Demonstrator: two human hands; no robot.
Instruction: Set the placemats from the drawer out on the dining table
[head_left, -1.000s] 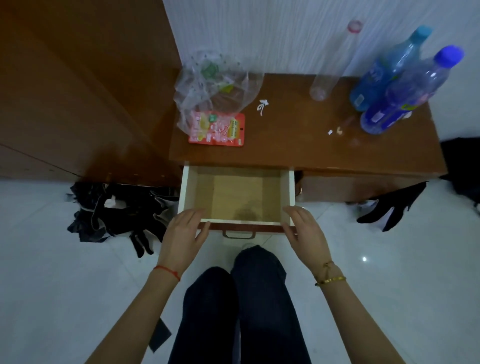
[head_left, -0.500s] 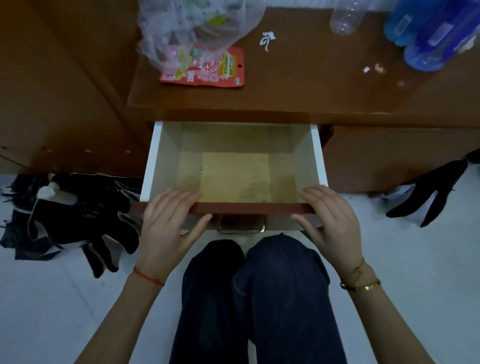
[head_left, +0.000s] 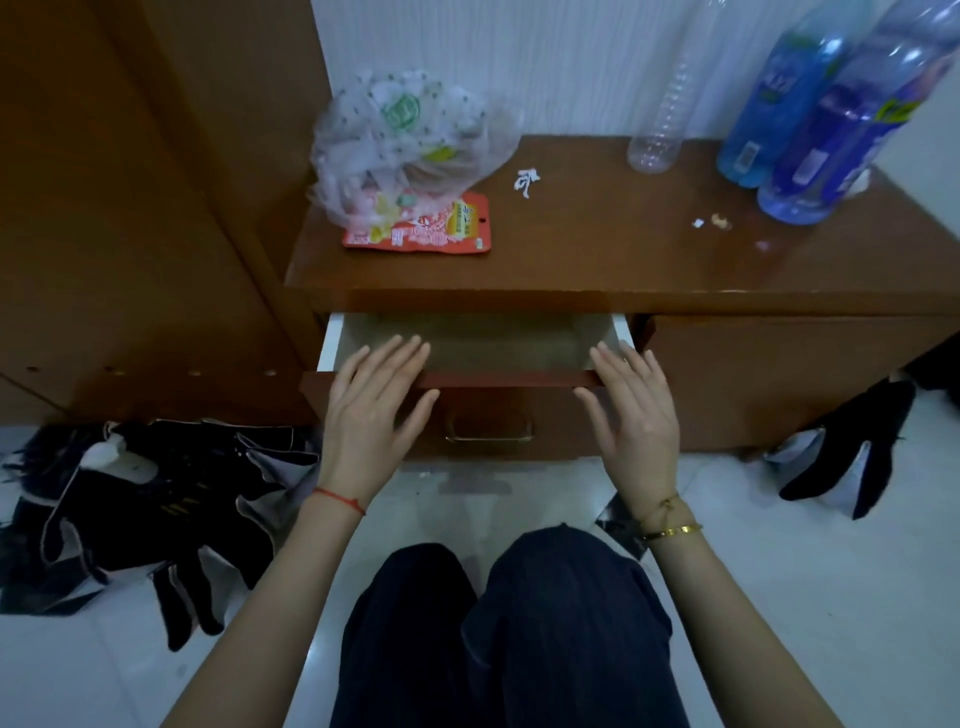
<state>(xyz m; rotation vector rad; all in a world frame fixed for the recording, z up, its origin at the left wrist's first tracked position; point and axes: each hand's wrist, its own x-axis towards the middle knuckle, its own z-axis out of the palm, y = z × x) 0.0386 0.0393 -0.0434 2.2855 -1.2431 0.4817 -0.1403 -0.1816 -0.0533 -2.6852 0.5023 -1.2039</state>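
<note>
The drawer (head_left: 506, 379) of a low brown cabinet (head_left: 597, 270) stands only a little way out, its pale inside showing as a narrow strip. My left hand (head_left: 374, 410) presses flat against the left part of the drawer front, fingers straight over its top edge. My right hand (head_left: 631, 410) presses the right part the same way. A metal handle (head_left: 488, 434) sits between my hands. No placemat shows in the visible strip of the drawer.
On the cabinet top lie a clear plastic bag (head_left: 405, 140), a red snack packet (head_left: 421, 228), an empty clear bottle (head_left: 670, 104) and two blue bottles (head_left: 810, 114). Dark clothing (head_left: 140, 514) lies on the floor at left, a black shoe (head_left: 852, 447) at right. My knees (head_left: 509, 623) are below.
The drawer has slid most of the way into the cabinet under both hands. My fingers have straightened from the rim onto the drawer front.
</note>
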